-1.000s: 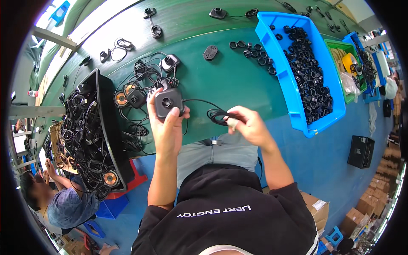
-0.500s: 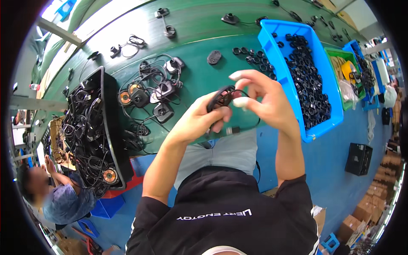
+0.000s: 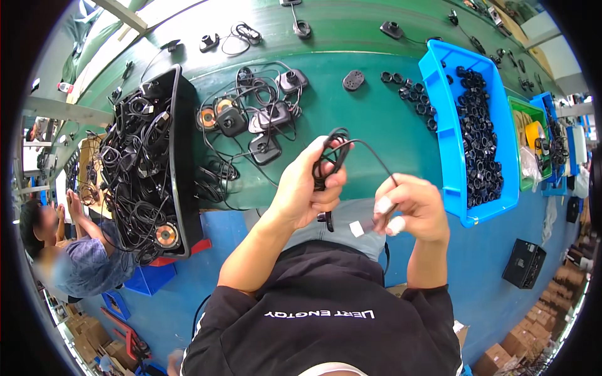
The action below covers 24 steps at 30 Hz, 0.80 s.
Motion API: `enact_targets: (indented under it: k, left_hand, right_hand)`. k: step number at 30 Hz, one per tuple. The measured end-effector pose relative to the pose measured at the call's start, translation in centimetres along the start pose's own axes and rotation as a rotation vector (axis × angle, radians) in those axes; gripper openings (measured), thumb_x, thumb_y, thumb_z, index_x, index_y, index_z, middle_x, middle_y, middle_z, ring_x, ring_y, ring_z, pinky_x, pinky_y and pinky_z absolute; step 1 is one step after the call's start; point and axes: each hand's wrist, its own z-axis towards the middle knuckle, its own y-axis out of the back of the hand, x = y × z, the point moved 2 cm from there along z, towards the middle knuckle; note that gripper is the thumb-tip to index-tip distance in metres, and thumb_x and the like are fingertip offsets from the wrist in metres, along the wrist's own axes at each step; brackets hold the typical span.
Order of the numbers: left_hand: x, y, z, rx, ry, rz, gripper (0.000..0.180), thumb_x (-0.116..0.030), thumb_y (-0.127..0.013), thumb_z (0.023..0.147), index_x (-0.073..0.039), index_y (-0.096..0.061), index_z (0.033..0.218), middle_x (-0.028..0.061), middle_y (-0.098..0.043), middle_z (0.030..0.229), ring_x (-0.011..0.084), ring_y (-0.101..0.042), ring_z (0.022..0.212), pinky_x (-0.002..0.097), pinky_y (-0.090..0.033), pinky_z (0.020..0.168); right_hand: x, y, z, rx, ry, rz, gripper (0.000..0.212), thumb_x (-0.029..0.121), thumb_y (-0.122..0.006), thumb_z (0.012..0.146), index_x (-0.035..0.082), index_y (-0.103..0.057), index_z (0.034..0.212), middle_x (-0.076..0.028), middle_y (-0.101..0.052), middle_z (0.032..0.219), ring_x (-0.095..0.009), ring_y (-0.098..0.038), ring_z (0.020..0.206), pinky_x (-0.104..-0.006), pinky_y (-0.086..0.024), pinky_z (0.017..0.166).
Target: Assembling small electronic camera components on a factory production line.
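Observation:
My left hand (image 3: 306,189) is closed round a coiled black cable (image 3: 335,150), over the front edge of the green table. One strand arcs from the coil to my right hand (image 3: 415,205), which pinches the cable close to its pale rectangular plug (image 3: 357,229). A small black piece hangs below my left hand; its kind I cannot make out. Left of the coil, several black devices (image 3: 266,149) with tangled cables lie on the table, with copper-coloured round parts (image 3: 206,118) among them. A black oval piece (image 3: 353,80) lies farther back.
A black bin (image 3: 182,163) heaped with cabled devices stands at left. At right is a blue bin (image 3: 439,125) of black rings, with loose rings (image 3: 414,94) beside it and a green crate (image 3: 525,109) beyond. A co-worker (image 3: 81,257) sits at far left.
My right hand has moved down and nearer to me, drawing a strand out from the coil with the plug. My left hand stays round the coil. The view has shifted.

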Motion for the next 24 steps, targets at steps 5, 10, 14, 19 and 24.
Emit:
enact_targets:
  k: [5,10,14,19,24]
  left_hand:
    - [1.3,0.0,-0.6,-0.072,0.068,0.174,0.036,-0.037,-0.037,0.102,-0.005,-0.053,0.107,0.0025,-0.046,0.065,0.003,-0.019,0.04,0.0198,-0.011,0.035]
    - [1.8,-0.1,-0.7,-0.036,0.077,0.283,0.038,-0.038,-0.036,0.102,-0.004,-0.052,0.107,0.0032,-0.046,0.064,0.0031,-0.02,0.04,0.019,-0.011,0.035]
    - [2.0,-0.2,-0.8,0.054,0.114,0.331,0.035,-0.034,-0.037,0.101,-0.002,-0.051,0.109,0.0041,-0.047,0.063,0.0031,-0.021,0.04,0.0187,-0.013,0.034]
    - [2.1,0.1,-0.4,0.133,0.167,0.313,0.034,-0.025,-0.039,0.096,0.002,-0.051,0.111,0.005,-0.046,0.06,0.0034,-0.021,0.038,0.0184,-0.014,0.033]
    - [2.0,0.1,-0.3,0.129,0.198,0.276,0.036,-0.018,-0.039,0.088,0.007,-0.053,0.111,0.0077,-0.049,0.059,0.004,-0.022,0.035,0.0185,-0.015,0.032]
  right_hand:
    - [0.6,0.3,1.7,-0.195,-0.003,-0.036,0.024,-0.017,-0.058,0.07,-0.001,-0.06,0.087,-0.009,-0.062,0.081,-0.017,-0.059,0.065,-0.0241,-0.05,0.059]
    - [1.1,-0.3,2.3,-0.213,-0.008,-0.312,0.02,-0.016,-0.058,0.068,0.0,-0.06,0.081,-0.007,-0.063,0.078,-0.014,-0.058,0.065,-0.0233,-0.048,0.059]
    - [2.5,0.0,2.9,-0.086,-0.102,-0.475,0.018,-0.014,-0.061,0.069,0.001,-0.06,0.08,-0.006,-0.064,0.078,-0.013,-0.056,0.066,-0.0221,-0.045,0.058]
    - [1.9,0.5,3.6,-0.007,-0.075,-0.661,0.019,-0.013,-0.062,0.068,0.003,-0.062,0.079,-0.005,-0.065,0.077,-0.013,-0.055,0.066,-0.0212,-0.042,0.057]
    - [1.4,0.5,3.4,0.049,0.133,-0.781,0.021,-0.013,-0.061,0.066,0.004,-0.062,0.078,-0.005,-0.066,0.076,-0.013,-0.054,0.064,-0.0219,-0.042,0.056]
